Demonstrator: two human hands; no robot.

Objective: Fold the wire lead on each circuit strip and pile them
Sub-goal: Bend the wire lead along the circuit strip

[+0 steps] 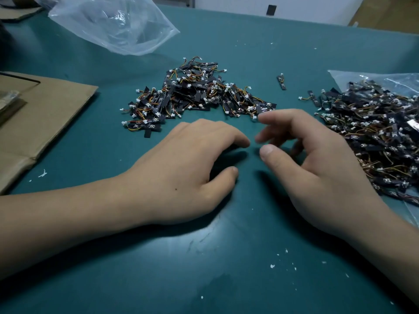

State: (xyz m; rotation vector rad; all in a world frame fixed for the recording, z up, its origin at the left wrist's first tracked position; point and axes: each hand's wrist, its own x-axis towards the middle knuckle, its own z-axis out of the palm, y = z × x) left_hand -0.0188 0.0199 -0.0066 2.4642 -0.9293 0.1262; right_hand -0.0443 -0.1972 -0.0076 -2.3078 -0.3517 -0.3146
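Scanning from the left, I am seeing a flattened cardboard sheet (pixel 45 114) lying at the table's left edge, with a crumpled clear plastic bag (pixel 108 21) sitting beyond it. The left hand (pixel 181 171) is resting palm down on the green table (pixel 226 257), its fingers loosely curled and holding nothing. Just beyond it, a pile of circuit strips (pixel 195 94) with coloured wire leads is lying mid-table. One single strip (pixel 281 81) is lying apart, to the right of that pile. The right hand (pixel 317 168) is sitting close beside the left, fingers relaxed and slightly blurred, thumb apart from them, gripping nothing I am able to make out; its forefinger is reaching near the pile's right corner. A bigger heap of strips (pixel 374 137) is sprawling on a second clear bag (pixel 362 78) at the right edge.
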